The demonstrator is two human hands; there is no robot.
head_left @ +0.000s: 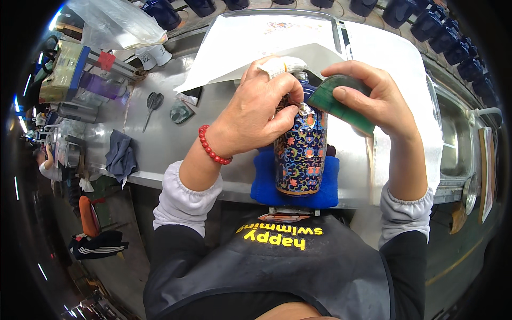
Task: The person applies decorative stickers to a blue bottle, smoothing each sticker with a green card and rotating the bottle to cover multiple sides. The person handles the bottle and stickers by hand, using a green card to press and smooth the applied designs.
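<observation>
A dark blue vase [301, 146] with a colourful floral pattern leans toward me, its base on a folded blue towel [261, 184]. My left hand [258, 109] is closed at the vase's upper left side, thumb and forefinger bent together against its shoulder. White knitted fabric [285, 65] shows beside those fingers, by the vase's neck; its far end is hidden. My right hand [370, 98] grips a flat green scraper [344, 109] between thumb and fingers. The scraper's edge is close to the vase's right shoulder; I cannot tell whether they touch.
Scissors [153, 104], another green scraper [181, 112] and a dark grey cloth [121, 154] lie on the metal table at left. Behind the vase, white sheets [234, 45] rest in a tray. A metal sink [453, 144] is at right; several blue vases [400, 12] line the back.
</observation>
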